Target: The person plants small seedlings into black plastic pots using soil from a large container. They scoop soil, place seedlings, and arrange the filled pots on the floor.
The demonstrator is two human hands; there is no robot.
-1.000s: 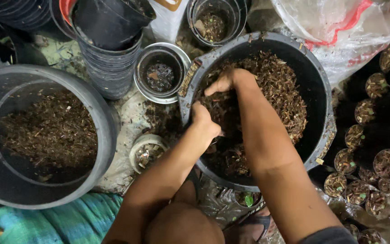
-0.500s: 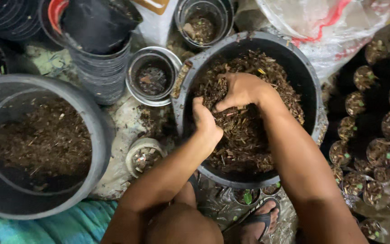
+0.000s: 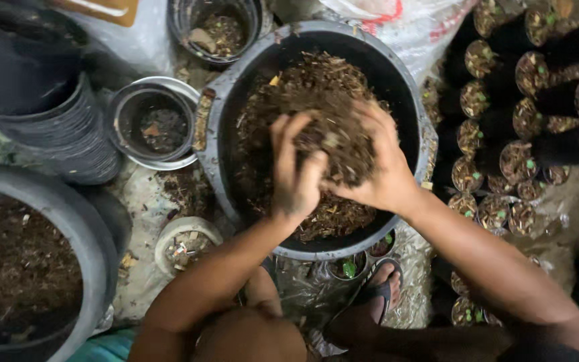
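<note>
Both hands are cupped together over a big black tub [image 3: 217, 141] of brown, chunky potting mix. My left hand [image 3: 294, 171] and my right hand [image 3: 381, 167] press a heaped clump of the mix [image 3: 333, 144] between them, lifted above the rest of the mix in the tub. Loose mix [image 3: 316, 77] fills the tub behind the hands. My forearms reach in from the bottom of the view.
A large grey tub [image 3: 85, 241] of similar mix sits at lower left. A stack of black pots [image 3: 61, 127], a small pot with soil [image 3: 152, 124] and another pot [image 3: 216, 30] stand behind. Several small filled seedling pots [image 3: 504, 100] crowd the right. A sandalled foot [image 3: 376, 295] rests below the tub.
The hands have come together and scooped up a clump of mix, raising it above the tub; before, they were digging apart down in the mix. The view has shifted slightly.
</note>
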